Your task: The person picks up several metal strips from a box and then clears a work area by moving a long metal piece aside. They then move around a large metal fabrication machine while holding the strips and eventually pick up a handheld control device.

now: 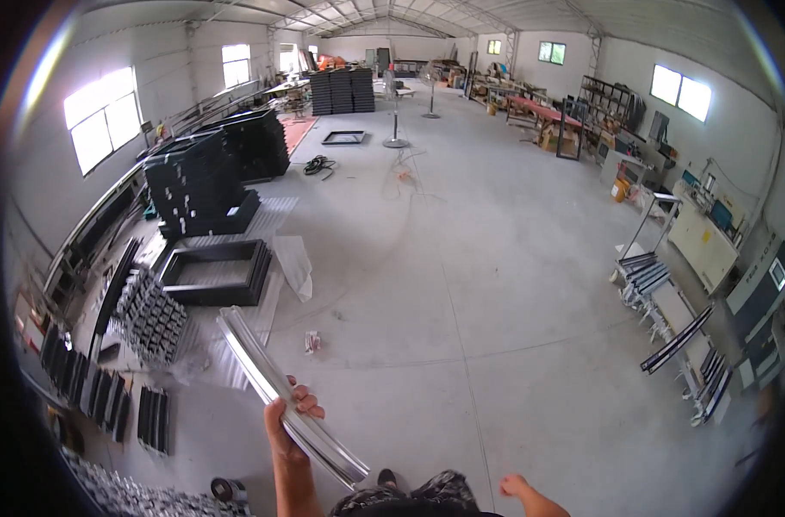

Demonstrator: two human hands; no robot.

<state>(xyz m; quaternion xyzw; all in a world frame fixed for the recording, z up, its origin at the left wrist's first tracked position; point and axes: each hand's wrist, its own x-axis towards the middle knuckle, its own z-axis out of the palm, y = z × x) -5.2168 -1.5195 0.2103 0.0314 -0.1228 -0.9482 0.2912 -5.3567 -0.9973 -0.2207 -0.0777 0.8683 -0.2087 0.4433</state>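
Observation:
My left hand (291, 418) is wrapped round a bundle of long, silvery metal profiles (255, 357). They slant from the upper left down toward my legs, and their far ends stick out well past my fingers. Low on the right, my right hand (514, 485) hangs beside my body with its fingers curled in; nothing shows in it. Left of the bundle, on the floor, lies a stack of dark rectangular frames (216, 293). A pile of silvery cut profiles (151, 314) stands close by.
Tall stacks of black frames (194, 181) stand at the left. A wheeled rack (681, 319) with profiles is at the right, before a pale machine cabinet (703, 246). Farther off are a standing fan (395, 112) and coiled cable (318, 165) on the grey floor.

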